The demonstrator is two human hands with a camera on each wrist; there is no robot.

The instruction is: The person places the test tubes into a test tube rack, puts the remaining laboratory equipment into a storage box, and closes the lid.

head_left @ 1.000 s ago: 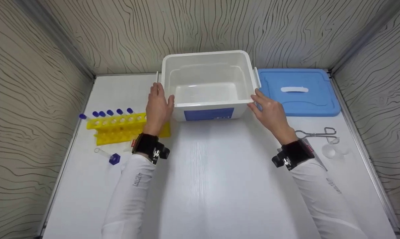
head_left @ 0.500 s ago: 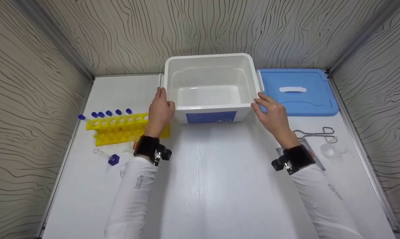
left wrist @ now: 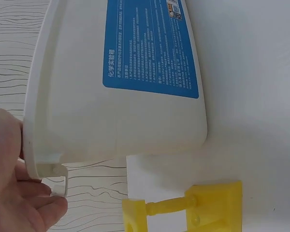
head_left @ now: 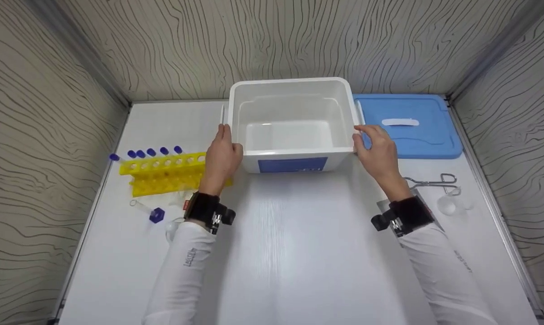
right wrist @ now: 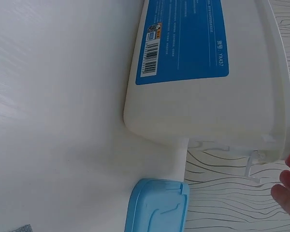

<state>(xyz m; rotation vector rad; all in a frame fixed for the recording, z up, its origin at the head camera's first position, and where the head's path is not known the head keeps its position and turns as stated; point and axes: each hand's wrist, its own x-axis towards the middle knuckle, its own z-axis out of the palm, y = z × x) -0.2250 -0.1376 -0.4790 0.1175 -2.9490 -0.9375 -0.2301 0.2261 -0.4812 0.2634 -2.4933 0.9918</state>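
Note:
A white plastic storage box (head_left: 297,160) with a blue printed label stands lidless in the middle, toward the back wall; its inside shows bare. My left hand (head_left: 221,160) grips its front left corner. In the left wrist view the thumb side lies at the rim and the fingers curl beneath, beside a white side handle (left wrist: 60,188). At the opposite corner my right hand (head_left: 378,151) holds the rim with bent thumb and forefinger. From the right wrist, the fingertips (right wrist: 282,193) show right at the rim corner, near the other handle (right wrist: 251,166).
The blue lid (head_left: 407,140) lies at the back right. Metal tongs (head_left: 430,183), clear glassware (head_left: 450,205) and a mesh piece are near the right wrist. On the left are a yellow test-tube rack (head_left: 159,185), blue-capped tubes (head_left: 151,152) and a toppled measuring cylinder (head_left: 156,215).
The box has come toward me and a little to the right, both hands moving with it. The right forefinger and thumb have bent closer together at the rim.

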